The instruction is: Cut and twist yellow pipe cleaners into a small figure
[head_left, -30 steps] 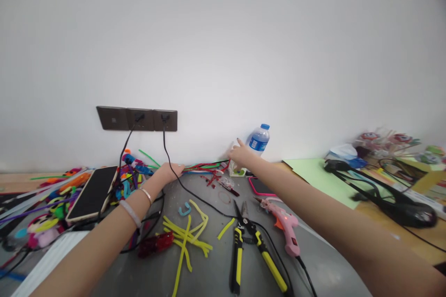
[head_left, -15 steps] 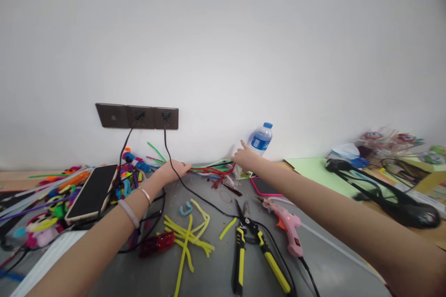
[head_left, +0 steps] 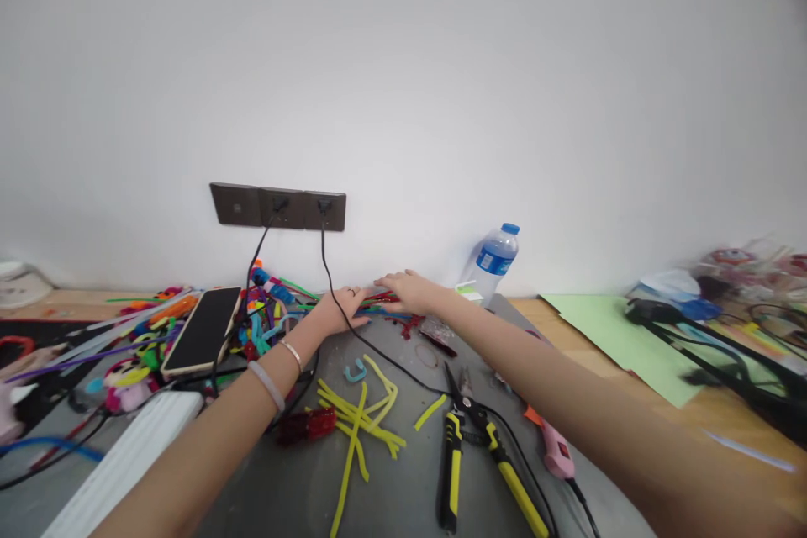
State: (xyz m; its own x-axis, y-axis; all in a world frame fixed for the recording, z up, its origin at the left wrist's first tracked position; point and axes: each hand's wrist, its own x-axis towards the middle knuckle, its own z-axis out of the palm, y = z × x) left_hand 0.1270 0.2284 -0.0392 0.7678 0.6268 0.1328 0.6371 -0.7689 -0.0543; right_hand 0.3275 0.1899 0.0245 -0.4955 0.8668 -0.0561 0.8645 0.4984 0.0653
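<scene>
Both my arms reach far across a grey table (head_left: 403, 496) to the wall. My left hand (head_left: 337, 308), with two bracelets on its wrist, rests on a bundle of red, green and blue pipe cleaners (head_left: 378, 303) lying along the wall. My right hand (head_left: 405, 289) lies flat on the same bundle just to the right, fingers spread. Whether either hand grips the stems is unclear. A black cable (head_left: 353, 332) runs under my left hand from the wall socket (head_left: 278, 207).
Yellow pipe cleaners (head_left: 359, 420), yellow-handled cutters (head_left: 470, 454) and a pink glue gun (head_left: 555, 450) lie in front. A phone (head_left: 202, 340) sits on a colourful pile at left. A water bottle (head_left: 496, 261) stands by the wall. Green paper (head_left: 621, 336) lies right.
My right hand has moved left from beside the water bottle onto the pipe cleaner bundle, close to my left hand. The view has shifted a little to the left.
</scene>
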